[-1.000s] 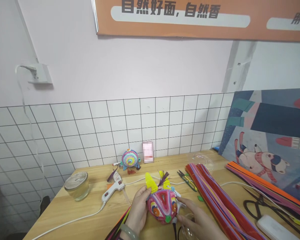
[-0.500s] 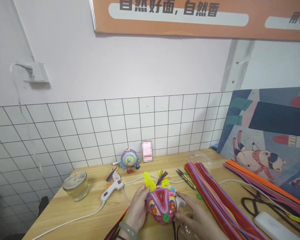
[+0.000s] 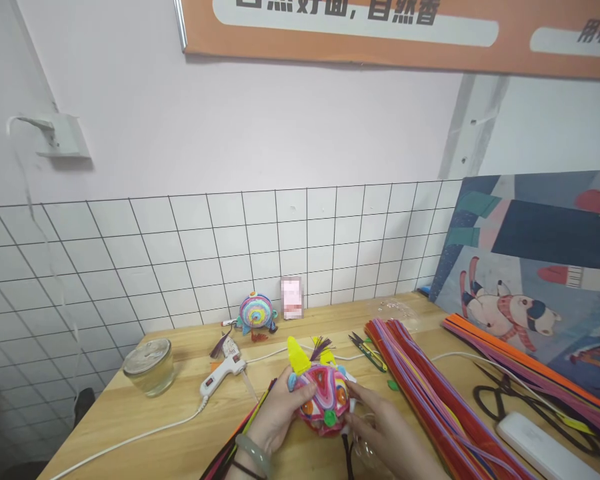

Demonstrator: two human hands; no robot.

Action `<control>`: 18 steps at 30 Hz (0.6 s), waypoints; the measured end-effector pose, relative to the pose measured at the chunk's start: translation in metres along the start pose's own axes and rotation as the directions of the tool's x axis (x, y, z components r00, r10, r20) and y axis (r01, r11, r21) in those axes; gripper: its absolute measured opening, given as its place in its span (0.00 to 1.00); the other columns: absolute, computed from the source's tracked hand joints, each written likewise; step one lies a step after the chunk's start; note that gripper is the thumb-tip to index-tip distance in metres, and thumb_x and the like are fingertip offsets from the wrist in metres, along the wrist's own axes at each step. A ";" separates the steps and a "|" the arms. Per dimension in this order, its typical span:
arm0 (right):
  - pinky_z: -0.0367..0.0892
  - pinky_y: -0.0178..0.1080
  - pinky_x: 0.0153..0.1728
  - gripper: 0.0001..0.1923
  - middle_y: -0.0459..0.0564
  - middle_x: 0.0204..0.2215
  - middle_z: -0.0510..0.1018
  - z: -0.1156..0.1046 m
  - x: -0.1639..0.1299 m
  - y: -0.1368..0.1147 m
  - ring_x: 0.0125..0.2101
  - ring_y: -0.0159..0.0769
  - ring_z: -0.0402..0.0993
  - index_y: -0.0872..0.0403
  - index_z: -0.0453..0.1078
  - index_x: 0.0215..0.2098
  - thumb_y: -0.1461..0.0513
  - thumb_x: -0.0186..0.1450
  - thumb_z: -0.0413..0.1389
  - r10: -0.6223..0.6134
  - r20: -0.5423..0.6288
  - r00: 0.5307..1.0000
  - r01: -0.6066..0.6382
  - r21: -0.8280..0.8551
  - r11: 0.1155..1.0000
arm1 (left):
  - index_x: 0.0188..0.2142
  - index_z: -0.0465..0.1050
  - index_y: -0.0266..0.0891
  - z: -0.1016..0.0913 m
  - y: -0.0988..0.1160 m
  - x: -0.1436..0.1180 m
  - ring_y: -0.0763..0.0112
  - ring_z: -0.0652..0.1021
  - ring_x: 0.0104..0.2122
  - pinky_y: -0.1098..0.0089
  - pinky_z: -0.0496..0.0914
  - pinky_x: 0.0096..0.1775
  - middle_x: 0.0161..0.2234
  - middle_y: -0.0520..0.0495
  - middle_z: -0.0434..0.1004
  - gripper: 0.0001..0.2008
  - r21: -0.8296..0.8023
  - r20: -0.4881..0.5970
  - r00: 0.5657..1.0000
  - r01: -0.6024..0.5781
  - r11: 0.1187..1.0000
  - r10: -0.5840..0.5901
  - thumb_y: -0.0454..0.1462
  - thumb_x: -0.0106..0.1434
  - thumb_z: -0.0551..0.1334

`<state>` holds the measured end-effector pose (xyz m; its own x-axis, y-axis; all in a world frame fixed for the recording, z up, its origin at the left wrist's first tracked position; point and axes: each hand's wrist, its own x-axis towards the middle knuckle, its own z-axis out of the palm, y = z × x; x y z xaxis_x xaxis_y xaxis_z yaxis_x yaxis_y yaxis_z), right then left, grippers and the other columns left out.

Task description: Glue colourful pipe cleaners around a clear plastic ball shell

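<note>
A round, colourful craft animal head with yellow ears, orange eyes and a green nose is held up in front of me. It looks covered in fuzzy coloured stems, and a purple tassel sticks up between the ears. My left hand grips its left side, with the thumb lying across the front near one eye. On the other side, the fingers of my right hand press against its edge. A white object, mostly hidden, shows behind it on the right, and a dark cord hangs just below.
A white glue gun lies left, near a glass jar. At the back sits another round craft figure. Small snips, bundled fuzzy stems, black scissors and a white box-like device lie to the right.
My left thumb has moved from the head's edge onto its front. The craft head has tilted slightly, and my right hand stays at its right side. The view has shifted a little.
</note>
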<state>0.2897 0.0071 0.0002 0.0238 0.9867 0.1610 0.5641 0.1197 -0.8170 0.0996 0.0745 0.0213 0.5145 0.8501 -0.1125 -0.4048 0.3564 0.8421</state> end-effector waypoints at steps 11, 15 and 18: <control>0.62 0.46 0.56 0.24 0.56 0.53 0.75 -0.010 -0.003 -0.017 0.54 0.46 0.69 0.56 0.70 0.54 0.55 0.61 0.57 -0.016 -0.045 0.999 0.022 0.136 0.991 | 0.40 0.75 0.37 0.000 0.003 0.001 0.59 0.80 0.33 0.64 0.73 0.32 0.35 0.41 0.82 0.18 0.070 -0.102 0.992 0.086 0.994 -0.079 0.46 0.55 0.65; 0.63 0.47 0.56 0.23 0.56 0.52 0.74 -0.012 -0.004 -0.020 0.54 0.48 0.69 0.57 0.71 0.52 0.55 0.61 0.57 -0.021 -0.059 0.998 0.028 0.115 0.993 | 0.41 0.75 0.39 0.004 0.007 -0.001 0.62 0.80 0.32 0.67 0.72 0.31 0.36 0.44 0.82 0.18 0.058 -0.104 0.991 0.089 0.994 -0.083 0.46 0.54 0.66; 0.63 0.47 0.56 0.24 0.57 0.52 0.74 -0.012 -0.004 -0.021 0.54 0.48 0.69 0.58 0.71 0.52 0.55 0.61 0.57 -0.025 -0.055 0.998 0.030 0.102 0.994 | 0.39 0.75 0.39 0.005 0.008 -0.002 0.63 0.80 0.31 0.68 0.71 0.30 0.34 0.45 0.82 0.17 0.049 -0.096 0.993 0.074 0.996 -0.070 0.46 0.53 0.67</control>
<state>0.2873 -0.0011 0.0232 0.0551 0.9758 0.2115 0.4773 0.1603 -0.8640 0.0992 0.0742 0.0312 0.4663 0.8566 -0.2209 -0.3278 0.3993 0.8562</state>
